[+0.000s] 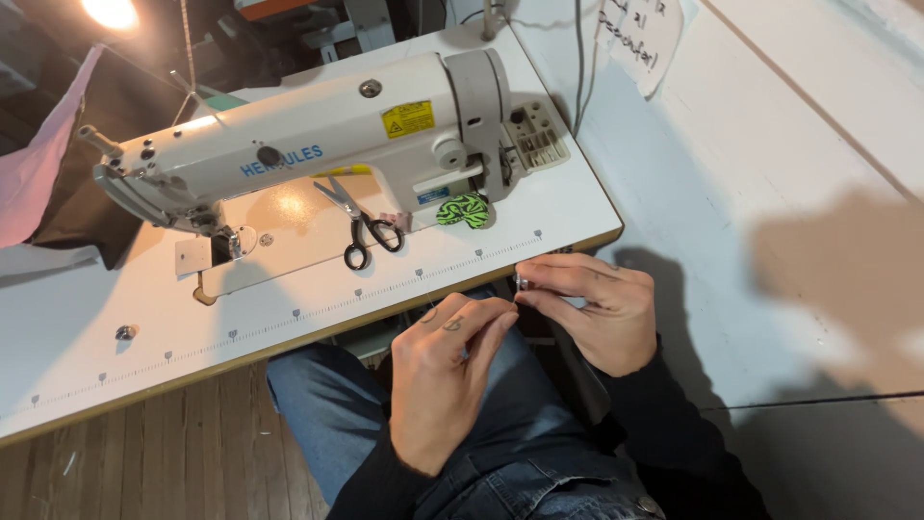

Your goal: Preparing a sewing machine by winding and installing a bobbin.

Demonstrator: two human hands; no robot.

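My right hand (595,310) pinches a small dark metal part (521,282) between thumb and fingertips, just off the front edge of the white sewing table (96,337). Fingertips of my left hand (452,371) meet the right hand's at that part; whether they grip it or a thread I cannot tell. Both hands hover over my lap in blue jeans. A white industrial sewing machine (308,135) stands on the table beyond them. Black-handled scissors (361,226) lie on the machine bed.
A green and black patterned round piece (464,209) lies by the machine base. Pink and dark fabric (43,164) hangs at the left. A paper note (640,39) is stuck to the white wall on the right. Wooden floor shows below the table.
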